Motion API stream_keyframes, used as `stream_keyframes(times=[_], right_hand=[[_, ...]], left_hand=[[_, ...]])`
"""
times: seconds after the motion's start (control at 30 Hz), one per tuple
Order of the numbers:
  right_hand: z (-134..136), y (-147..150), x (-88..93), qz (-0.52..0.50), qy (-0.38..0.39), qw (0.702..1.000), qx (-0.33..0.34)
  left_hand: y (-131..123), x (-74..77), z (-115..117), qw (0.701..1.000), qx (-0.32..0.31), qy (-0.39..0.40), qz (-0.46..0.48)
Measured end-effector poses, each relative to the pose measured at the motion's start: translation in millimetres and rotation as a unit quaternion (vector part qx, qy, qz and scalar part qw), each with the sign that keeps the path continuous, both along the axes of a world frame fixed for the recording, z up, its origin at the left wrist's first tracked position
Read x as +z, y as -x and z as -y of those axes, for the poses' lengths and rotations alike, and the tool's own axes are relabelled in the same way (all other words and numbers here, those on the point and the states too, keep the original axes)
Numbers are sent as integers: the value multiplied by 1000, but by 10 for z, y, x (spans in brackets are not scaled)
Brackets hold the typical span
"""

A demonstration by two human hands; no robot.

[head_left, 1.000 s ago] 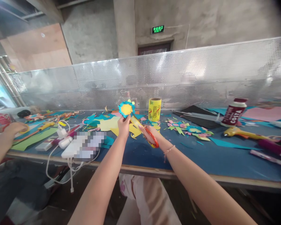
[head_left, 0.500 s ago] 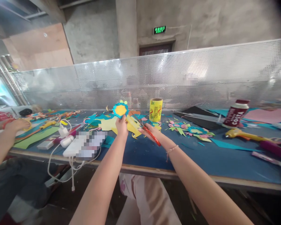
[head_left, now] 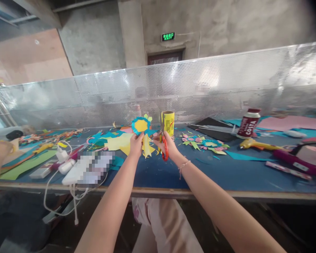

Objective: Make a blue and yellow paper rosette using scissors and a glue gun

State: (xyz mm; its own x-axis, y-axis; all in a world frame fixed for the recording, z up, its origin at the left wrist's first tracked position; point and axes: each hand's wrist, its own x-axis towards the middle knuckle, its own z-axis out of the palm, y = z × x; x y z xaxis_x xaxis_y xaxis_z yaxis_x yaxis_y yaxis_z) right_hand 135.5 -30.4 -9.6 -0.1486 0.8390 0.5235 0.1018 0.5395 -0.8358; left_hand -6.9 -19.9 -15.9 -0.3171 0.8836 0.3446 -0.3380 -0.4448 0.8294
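My left hand (head_left: 136, 144) is pinching the paper flower (head_left: 141, 125) low on its blue edge, so it stands up over the bench (head_left: 179, 177) with its yellow middle showing. Just under those fingertips hangs a yellow strip (head_left: 146, 146) with ragged lower ends; I take it to be in the same pinch, though the contact is hard to make out.

The change is in my right hand (head_left: 168, 141). A second ago the scissors (head_left: 165, 149) slanted across at the flower; now I have turned them upright, fingers closed round the red handles, blades pointing up in front of the yellow roll (head_left: 169, 123) (whether they touch it, I can't tell). The flower has come nearer the roll too.

With the blades clear of the paper, I judge the cutting to be paused; another snip would need the scissors tipped back toward the strip.
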Motion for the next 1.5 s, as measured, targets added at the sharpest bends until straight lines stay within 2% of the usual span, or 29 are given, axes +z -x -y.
stream_keyframes(times=[0.1,0.3,0.8,1.0,1.17,1.4,1.5], right_hand=[[15,21,6,-13,-4,1000,8],[37,38,11,4,57,998,-6],[9,45,-16,-3,21,997,-68],[-24,37,-49,-13,-2,999,-43],[-5,26,-32,-9,-21,997,-76],[24,20,0,-5,-21,995,-96],[41,14,10,13,-20,994,-104]], left_hand=[[-38,8,44,999,-7,-6,-34],[-108,7,101,993,-48,-12,-104],[-83,-38,85,985,-40,-17,-164],[-90,-15,105,986,-53,-5,-157],[-101,-14,100,987,-79,7,-138],[-105,-20,87,989,-61,18,-130],[-110,-6,98,988,-75,24,-136]])
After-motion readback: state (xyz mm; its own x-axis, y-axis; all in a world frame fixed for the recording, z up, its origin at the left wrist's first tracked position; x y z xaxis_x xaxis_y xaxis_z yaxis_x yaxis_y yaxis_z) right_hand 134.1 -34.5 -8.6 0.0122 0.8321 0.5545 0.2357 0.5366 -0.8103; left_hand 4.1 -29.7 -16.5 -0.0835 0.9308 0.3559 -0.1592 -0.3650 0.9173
